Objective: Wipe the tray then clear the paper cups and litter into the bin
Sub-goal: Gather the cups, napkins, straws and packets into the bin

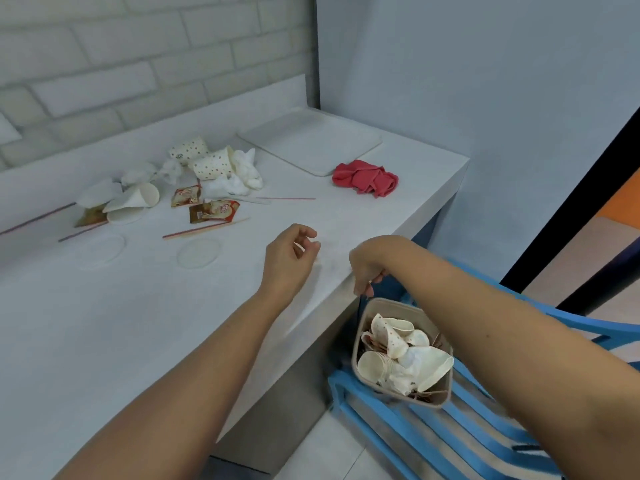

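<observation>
A: What are the hands doing?

B: The left hand (289,258) hovers over the near edge of the counter (104,341), fingers loosely curled round nothing. The right hand (365,270) hangs just above the bin (388,301), fingers drooping toward its rim. Seen from behind the knuckles, I cannot tell whether it pinches anything.

A: Which step is this?

B: Clearing, I'd judge. The tray (311,140) lies bare at the far right of the counter, with the red cloth (365,181) bunched just beside it (so the wiping looks done).

A: And the bin?

B: It stands on a blue chair (485,441) off the counter's right edge and is close to full. Inside are paper cups (388,336), some of them dotted, crumpled tissue (405,375) and what may be brown sachets down the sides.

A: What's left on the counter?

B: A heap at the far left: dotted cups (207,161), plain white cups (135,199), tissues (246,168), two printed sachets (213,211) and thin stirrers (206,230). Two clear lids (199,252) lie nearer. The next move calls for a long reach left, taking several pieces per trip. The bin's load probably needs pressing down so nothing tips out.
</observation>
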The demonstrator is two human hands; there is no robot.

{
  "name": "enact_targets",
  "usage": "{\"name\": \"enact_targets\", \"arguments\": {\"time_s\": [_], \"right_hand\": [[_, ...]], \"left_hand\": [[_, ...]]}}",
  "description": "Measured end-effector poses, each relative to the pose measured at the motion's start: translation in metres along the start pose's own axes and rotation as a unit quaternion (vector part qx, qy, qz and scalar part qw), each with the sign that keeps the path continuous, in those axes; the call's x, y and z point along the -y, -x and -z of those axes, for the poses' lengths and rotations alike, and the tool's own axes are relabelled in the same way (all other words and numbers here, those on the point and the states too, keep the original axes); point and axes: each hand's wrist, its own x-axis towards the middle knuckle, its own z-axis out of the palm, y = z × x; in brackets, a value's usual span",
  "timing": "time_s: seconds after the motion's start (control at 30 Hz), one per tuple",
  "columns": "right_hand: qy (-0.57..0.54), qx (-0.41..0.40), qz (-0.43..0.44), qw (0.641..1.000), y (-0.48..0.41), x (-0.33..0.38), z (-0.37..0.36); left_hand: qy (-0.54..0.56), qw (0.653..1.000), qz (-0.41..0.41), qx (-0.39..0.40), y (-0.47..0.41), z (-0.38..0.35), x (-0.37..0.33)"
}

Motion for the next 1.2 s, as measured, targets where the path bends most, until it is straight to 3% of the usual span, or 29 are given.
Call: {"name": "enact_targets", "arguments": {"time_s": [0.3, 0.5, 0.8, 1.0, 1.2], "right_hand": [[-0.043, -0.160, 0.042, 0.985, -0.016, 0.085, 0.046], [-0.094, -0.214, 0.067, 0.970, -0.041, 0.133, 0.055], [-0.113, -0.232, 0.064, 0.964, -0.064, 0.197, 0.052], [-0.124, -0.270, 0.007, 0.955, -0.082, 0.233, 0.051], [-0.178, -0.254, 0.011, 0.951, -0.081, 0.233, 0.060]], "left_hand": [[-0.121, 0.990, 0.044, -0.062, -0.032, 0.096, 0.062], [-0.199, 0.976, 0.066, -0.059, -0.063, 0.150, 0.102], [-0.242, 0.963, 0.098, 0.067, -0.120, 0.158, 0.124], [-0.231, 0.961, 0.087, 0.121, -0.136, 0.162, 0.126], [-0.298, 0.921, 0.095, 0.233, -0.146, 0.169, 0.120]]}}
